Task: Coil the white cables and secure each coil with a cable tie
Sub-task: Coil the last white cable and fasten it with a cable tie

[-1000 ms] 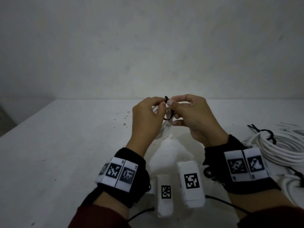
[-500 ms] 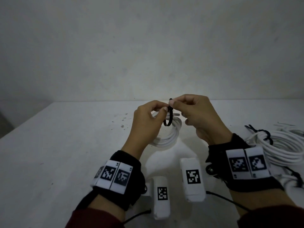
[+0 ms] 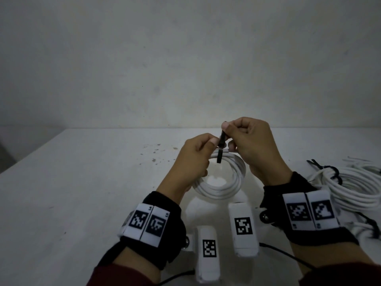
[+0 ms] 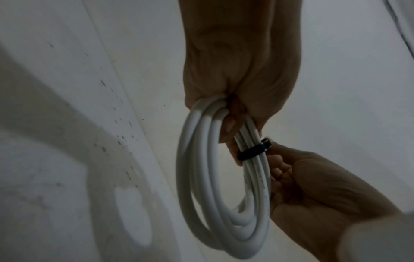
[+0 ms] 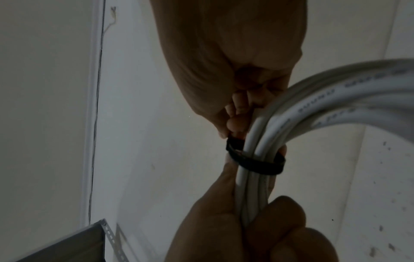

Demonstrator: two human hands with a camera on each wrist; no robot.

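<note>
Two hands are working above the white table (image 3: 82,193), raised clear of it; the left hand (image 3: 191,159) is curling its fingers (image 4: 230,127) round the top of a white cable coil (image 3: 224,186), pinching the strands together just beside the tie; the right hand (image 3: 255,147) is pinching the upright tail of a black cable tie (image 3: 221,149) between thumb and forefinger, its other fingers folded in behind; the tie is wrapping round the bundled strands at the coil's twelve o'clock, its band sitting close on the cable in the right wrist view (image 5: 260,164) and its small head showing at the side in the left wrist view (image 4: 266,144); the coil is hanging down from the two grips toward six o'clock, its loops stacking loosely and its lower arc appearing to clear the table, with a bright patch showing through its middle. Printed lettering is running along the cable, too blurred to read.

Outward from the hands, black wrist straps carrying white coded markers are sitting at each wrist; two white marker blocks (image 3: 243,230) are lying on the table at six o'clock, between the forearms; dark red sleeves are showing at the bottom edge. At three o'clock a larger heap of white cable (image 3: 358,188) is lying on the table, well apart from the held coil, with black ties (image 3: 332,172) showing on it; small dark specks are dotting the table at eleven o'clock of the hands; a plain pale wall is standing behind.
</note>
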